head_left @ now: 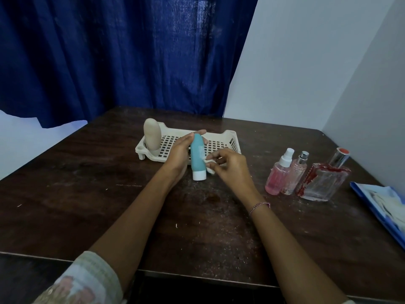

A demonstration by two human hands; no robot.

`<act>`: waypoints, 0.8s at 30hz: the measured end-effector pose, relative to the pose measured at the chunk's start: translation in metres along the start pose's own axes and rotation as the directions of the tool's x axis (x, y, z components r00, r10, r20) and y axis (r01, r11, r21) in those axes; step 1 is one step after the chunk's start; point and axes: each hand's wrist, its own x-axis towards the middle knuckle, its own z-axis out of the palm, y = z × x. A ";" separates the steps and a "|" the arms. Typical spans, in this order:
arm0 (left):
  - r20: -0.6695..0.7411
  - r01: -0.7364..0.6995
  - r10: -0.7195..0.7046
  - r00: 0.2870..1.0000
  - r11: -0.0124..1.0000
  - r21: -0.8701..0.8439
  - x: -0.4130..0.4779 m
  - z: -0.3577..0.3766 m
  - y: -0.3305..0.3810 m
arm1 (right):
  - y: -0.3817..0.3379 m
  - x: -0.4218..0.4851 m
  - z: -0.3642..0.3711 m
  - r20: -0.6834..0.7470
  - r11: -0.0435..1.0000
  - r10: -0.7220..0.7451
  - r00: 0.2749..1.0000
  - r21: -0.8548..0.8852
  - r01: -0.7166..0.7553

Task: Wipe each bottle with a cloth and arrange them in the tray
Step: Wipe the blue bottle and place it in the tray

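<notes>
My left hand [179, 153] holds a teal bottle [196, 156] with a white cap, cap down, just in front of the cream slotted tray [230, 139]. Its fingers wrap behind the bottle's upper part. My right hand [230, 164] pinches a small white cloth [210, 165] against the bottle's right side. A beige bottle [152, 137] stands upright in the tray's left corner. On the table to the right stand a pink spray bottle [277, 175], a slimmer pink bottle [295, 174] and a large clear glass bottle [324, 183] with red marks.
The dark wooden table [109, 194] is dusty. A blue packet with white pads [381, 207] lies at the right edge. A blue curtain hangs behind the table and a pale wall stands to the right.
</notes>
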 end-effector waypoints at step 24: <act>0.183 -0.027 0.062 0.981 0.982 -0.187 0.000 -0.001 -0.004 | 0.000 0.000 0.010 -0.122 0.979 -0.153 0.981 0.116 0.167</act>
